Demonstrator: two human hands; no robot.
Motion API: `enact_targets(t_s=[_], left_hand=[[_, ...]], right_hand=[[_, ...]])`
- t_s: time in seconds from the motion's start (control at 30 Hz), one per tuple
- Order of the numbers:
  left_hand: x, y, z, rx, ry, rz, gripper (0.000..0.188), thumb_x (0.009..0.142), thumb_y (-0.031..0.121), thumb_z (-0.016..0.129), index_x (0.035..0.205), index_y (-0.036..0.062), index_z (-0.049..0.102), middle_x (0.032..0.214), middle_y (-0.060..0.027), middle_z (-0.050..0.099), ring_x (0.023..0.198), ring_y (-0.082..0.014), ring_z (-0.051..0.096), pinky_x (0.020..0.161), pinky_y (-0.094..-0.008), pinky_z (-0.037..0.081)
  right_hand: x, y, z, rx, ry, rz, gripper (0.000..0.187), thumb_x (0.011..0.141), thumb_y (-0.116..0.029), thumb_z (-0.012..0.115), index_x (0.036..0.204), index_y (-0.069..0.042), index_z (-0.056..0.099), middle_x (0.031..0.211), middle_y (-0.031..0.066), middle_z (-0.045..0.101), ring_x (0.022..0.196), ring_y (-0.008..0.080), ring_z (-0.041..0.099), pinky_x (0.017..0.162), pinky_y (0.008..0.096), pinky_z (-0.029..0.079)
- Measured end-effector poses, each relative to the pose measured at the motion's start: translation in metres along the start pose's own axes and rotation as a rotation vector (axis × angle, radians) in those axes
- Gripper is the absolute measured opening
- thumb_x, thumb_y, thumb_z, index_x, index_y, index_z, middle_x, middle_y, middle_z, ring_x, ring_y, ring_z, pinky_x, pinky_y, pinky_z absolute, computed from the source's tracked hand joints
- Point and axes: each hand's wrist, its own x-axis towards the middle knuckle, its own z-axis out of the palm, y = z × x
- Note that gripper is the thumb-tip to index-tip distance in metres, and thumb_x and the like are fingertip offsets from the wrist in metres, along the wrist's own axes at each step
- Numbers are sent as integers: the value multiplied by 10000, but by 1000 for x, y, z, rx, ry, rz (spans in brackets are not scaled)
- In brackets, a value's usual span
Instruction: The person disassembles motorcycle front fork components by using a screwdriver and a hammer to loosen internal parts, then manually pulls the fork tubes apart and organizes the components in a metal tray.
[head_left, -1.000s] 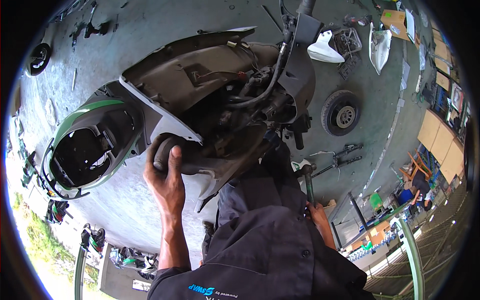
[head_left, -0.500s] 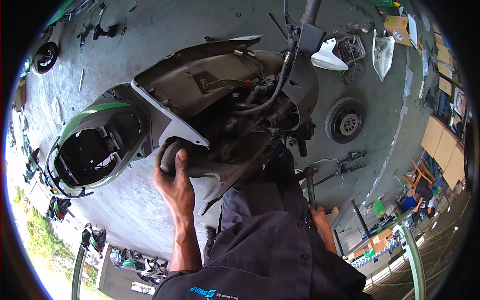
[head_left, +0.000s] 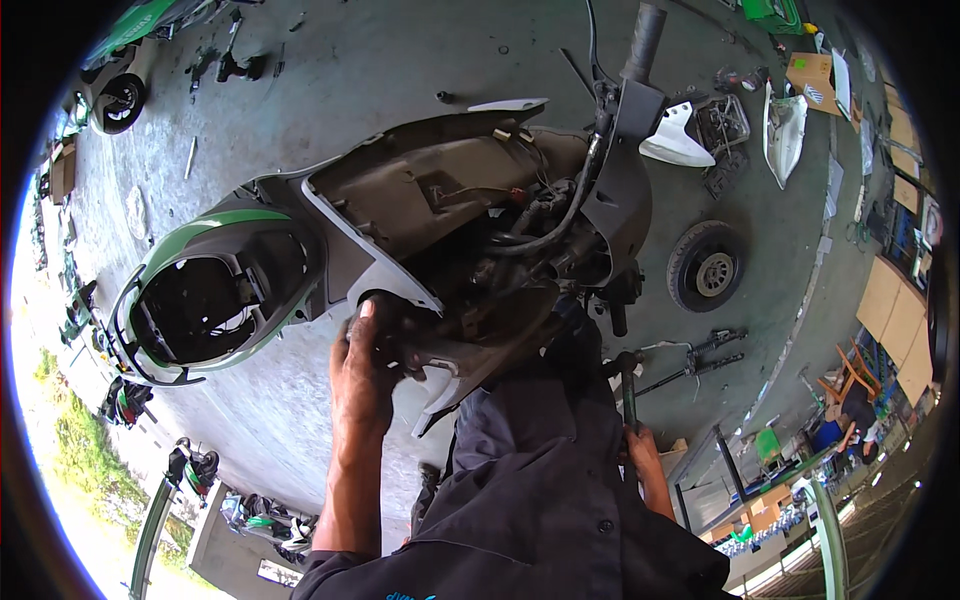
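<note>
A partly stripped scooter (head_left: 350, 215) with green and dark grey body panels lies across the view in front of me, its seat opening (head_left: 195, 310) at the left and its handlebar grip (head_left: 645, 45) at the far right. My left hand (head_left: 365, 365) is closed round a dark rounded part (head_left: 405, 335) on the scooter's near side, under the tip of a pale panel edge (head_left: 400, 275). The fingers are partly hidden. Low at the right, beside my dark shirt, my right hand (head_left: 643, 450) grips a hammer (head_left: 628, 390) by its handle, with the head upward.
On the floor to the right lie a wheel (head_left: 706, 266), a shock absorber (head_left: 710, 350) and white panels (head_left: 785, 135). Cardboard boxes (head_left: 815, 80) stand farther off. A person (head_left: 857, 420) is at the right edge. Other scooters (head_left: 195, 465) stand at the lower left.
The whole view has shifted, so the scooter sits farther right and lower. My left hand has turned slightly and its thumb has moved on the dark part. My right hand still grips the hammer.
</note>
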Motion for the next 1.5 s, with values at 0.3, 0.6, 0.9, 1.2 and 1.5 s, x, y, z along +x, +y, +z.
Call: enact_targets(t_s=[0.3, 0.6, 0.9, 1.2, 1.5], left_hand=[[16, -16, 16, -443, -33, -44, 307, 930, 432, 571, 1016, 137, 571, 871, -22, 578, 650, -112, 452, 548, -249, 358], [36, -28, 4, -753, -183, -159, 339, 926, 402, 571, 1081, 101, 568, 856, -57, 596, 505, -93, 409, 399, -200, 307], [42, -8, -32, -542, -260, -278, 231, 916, 294, 559, 826, 88, 615, 825, -108, 598, 493, -96, 398, 391, -202, 305], [43, 1, -34, -321, -191, -173, 244, 909, 357, 569, 784, 152, 522, 660, 22, 469, 450, -69, 347, 370, -201, 237], [78, -40, -33, -97, -308, 31, 203, 921, 283, 492, 790, 132, 524, 671, 12, 467, 537, -97, 373, 445, -247, 281]], right_hand=[[10, -1, -1, 11, -26, -23, 188, 937, -242, 566, 861, -76, 521, 591, -10, 443, 428, 106, 413, 394, 281, 362], [4, -11, -3, 69, -14, 24, 179, 941, -231, 563, 861, -78, 515, 586, -21, 429, 425, 94, 408, 386, 276, 347], [15, 1, 2, 49, -53, -16, 170, 932, -243, 572, 933, -79, 530, 612, -21, 437, 453, 90, 402, 403, 269, 354], [34, 12, 12, -183, -51, -132, 380, 927, -364, 562, 955, 13, 605, 757, 101, 596, 649, 203, 567, 574, 394, 480], [16, 18, 3, -183, 28, -145, 505, 886, -428, 611, 1099, 27, 560, 793, 101, 563, 623, 187, 559, 549, 365, 467]])
